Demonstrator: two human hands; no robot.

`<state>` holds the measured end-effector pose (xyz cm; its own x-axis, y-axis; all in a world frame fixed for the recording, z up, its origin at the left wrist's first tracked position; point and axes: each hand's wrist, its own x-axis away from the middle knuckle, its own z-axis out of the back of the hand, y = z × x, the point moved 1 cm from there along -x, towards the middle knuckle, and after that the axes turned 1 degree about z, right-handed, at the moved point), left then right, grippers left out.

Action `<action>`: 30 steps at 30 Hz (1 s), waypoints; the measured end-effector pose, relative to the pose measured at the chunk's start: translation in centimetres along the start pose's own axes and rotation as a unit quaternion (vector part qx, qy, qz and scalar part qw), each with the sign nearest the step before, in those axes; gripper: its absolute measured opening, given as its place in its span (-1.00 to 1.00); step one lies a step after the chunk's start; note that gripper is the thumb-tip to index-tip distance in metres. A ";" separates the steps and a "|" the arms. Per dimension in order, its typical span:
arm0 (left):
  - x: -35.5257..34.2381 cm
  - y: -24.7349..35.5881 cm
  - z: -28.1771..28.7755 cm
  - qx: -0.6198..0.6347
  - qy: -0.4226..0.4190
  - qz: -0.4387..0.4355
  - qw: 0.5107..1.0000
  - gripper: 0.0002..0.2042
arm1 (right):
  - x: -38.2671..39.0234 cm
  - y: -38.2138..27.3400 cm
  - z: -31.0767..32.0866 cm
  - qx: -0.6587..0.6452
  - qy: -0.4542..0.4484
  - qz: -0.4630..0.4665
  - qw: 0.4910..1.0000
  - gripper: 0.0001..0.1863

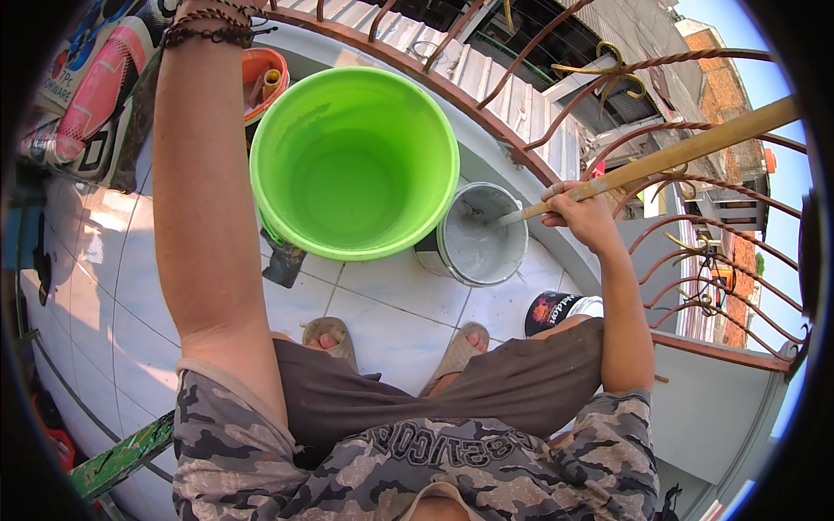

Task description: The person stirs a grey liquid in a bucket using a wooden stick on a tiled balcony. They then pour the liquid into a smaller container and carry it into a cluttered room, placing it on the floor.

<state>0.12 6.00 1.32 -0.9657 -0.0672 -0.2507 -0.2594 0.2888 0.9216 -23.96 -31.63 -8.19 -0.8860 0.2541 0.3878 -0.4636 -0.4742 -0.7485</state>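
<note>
My right hand [578, 213] is closed around a long wooden stick [686, 152], with its thumb and fingers wrapped about it. The stick's pale-coated lower end reaches over the rim into a paint bucket [486, 252] smeared grey inside. Left of that bucket, a large lime-green bucket [347, 174] stands open, with a little darker patch on its inner wall. My left arm stretches far forward past the green bucket. Braided bracelets [213, 33] show at the wrist, and the left hand itself is cut off by the upper edge.
An orange container [264, 82] sits behind the green bucket. Printed sacks [95, 104] lie at the far left. A black-and-white tub [556, 313] stands by my right knee. A brown metal railing [521, 152] curves along the far and right sides. A green-painted bar [122, 460] is lower left.
</note>
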 end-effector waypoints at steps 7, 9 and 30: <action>0.2 0.3 0.0 0.001 0.008 0.008 1.000 -0.88 | 1.3 -1.5 -2.2 -0.106 -0.069 -0.015 0.992 -0.82; 0.2 0.4 -0.2 0.005 0.006 0.006 1.000 -0.88 | 0.8 -1.3 -2.0 -0.116 -0.029 -0.001 0.993 -0.82; -0.3 -0.6 0.4 0.015 -0.007 0.017 1.000 -0.88 | 1.2 -0.5 -0.6 0.015 -0.078 -0.030 0.996 -0.81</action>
<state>0.54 6.22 0.71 -0.9738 -0.0434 -0.2232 -0.2252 0.3188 0.9207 -24.81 -30.56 -7.68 -0.8460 0.1505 0.5115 -0.5136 -0.4879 -0.7058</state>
